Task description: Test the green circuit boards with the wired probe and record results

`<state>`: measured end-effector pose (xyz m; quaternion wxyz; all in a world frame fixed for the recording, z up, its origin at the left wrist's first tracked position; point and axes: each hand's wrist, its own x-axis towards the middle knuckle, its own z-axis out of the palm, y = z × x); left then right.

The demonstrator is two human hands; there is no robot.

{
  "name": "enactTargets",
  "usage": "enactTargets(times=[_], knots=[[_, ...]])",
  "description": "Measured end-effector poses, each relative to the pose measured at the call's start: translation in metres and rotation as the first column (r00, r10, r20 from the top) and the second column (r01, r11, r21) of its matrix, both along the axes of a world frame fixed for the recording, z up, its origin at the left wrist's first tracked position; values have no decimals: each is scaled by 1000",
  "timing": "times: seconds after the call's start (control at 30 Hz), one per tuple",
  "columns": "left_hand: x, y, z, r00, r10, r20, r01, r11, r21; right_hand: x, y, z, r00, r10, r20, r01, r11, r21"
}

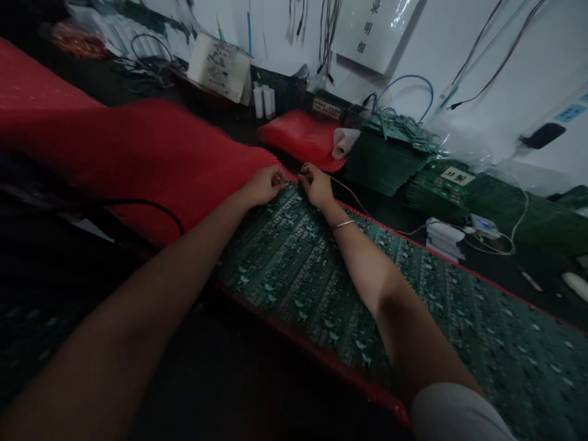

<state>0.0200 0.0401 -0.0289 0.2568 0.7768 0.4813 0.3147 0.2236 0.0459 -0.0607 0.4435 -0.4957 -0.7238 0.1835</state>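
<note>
A row of green circuit boards [285, 263] lies side by side on red bubble wrap [160, 153]. My left hand [265, 185] is over the far left end of the boards, its fingers curled; I cannot make out anything in them. Close by on the right, my right hand [316, 185] has thumb and fingers drawn together over the same end of the boards. A thin pale cord [346, 188] runs from the right fingers back to a small white device [482, 226]. Whatever the right fingertips pinch is too small to tell. A thin bangle [344, 224] circles the right wrist.
Behind the boards stand stacks of green circuit boards [386, 162], one with a paper label [458, 176]. More red wrap [303, 138], white cylinders [264, 101] and a printed booklet [220, 67] are at the back. Cables hang on the wall. A black cable [151, 205] curves at left.
</note>
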Motion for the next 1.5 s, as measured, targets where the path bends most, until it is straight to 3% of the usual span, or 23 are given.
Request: enactTargets(times=[0.1, 0.2, 0.3, 0.4, 0.5, 0.6, 0.7, 0.83, 0.9, 0.97, 1.03, 1.13, 1.37, 1.5], knots=[[-10, 0, -2, 999, 24, -41, -17, 987, 159, 0, 0, 0, 1000, -4, 3, 4, 1000, -3], [-20, -4, -7, 978, -58, -200, 107, 965, 240, 0, -1, -1, 1000, -11, -8, 11, 1000, 3], [-21, -10, -10, 903, -110, -416, 223, 947, 233, -1, -4, -1, 1000, -12, -27, 13, 999, 31], [-16, -18, -1, 849, -54, -526, 181, 964, 194, 0, -8, 8, 991, -86, -102, 95, 991, 91], [-11, -50, 18, 911, 40, -411, 63, 970, 235, 12, -21, 26, 984, -120, -130, 133, 986, 98], [0, -129, 31, 986, 36, -162, 28, 926, 377, 42, -61, 48, 995, -35, -92, 43, 995, 85], [20, -240, 29, 992, -125, -22, 122, 887, 445, 79, -128, 63, 994, 74, -85, -73, 997, 13], [65, -377, 2, 916, -356, 185, 298, 913, 278, 117, -216, 59, 974, 135, -180, -156, 982, -106], [96, -425, -15, 859, -453, 237, 394, 882, 256, 131, -250, 48, 962, 123, -244, -157, 980, -125], [125, -457, -32, 817, -533, 219, 471, 837, 277, 142, -274, 37, 943, 135, -304, -175, 979, -108], [149, -472, -44, 806, -572, 154, 514, 804, 298, 150, -286, 27, 932, 126, -339, -169, 981, -99], [172, -477, -55, 833, -551, 51, 514, 805, 297, 156, -286, 18, 937, 20, -350, -76, 986, -149], [206, -484, -64, 825, -563, -44, 542, 766, 347, 154, -278, 16, 929, -85, -359, 11, 979, -203], [217, -487, -67, 839, -544, -2, 514, 792, 329, 152, -281, 18, 919, -75, -388, -8, 978, -208]])
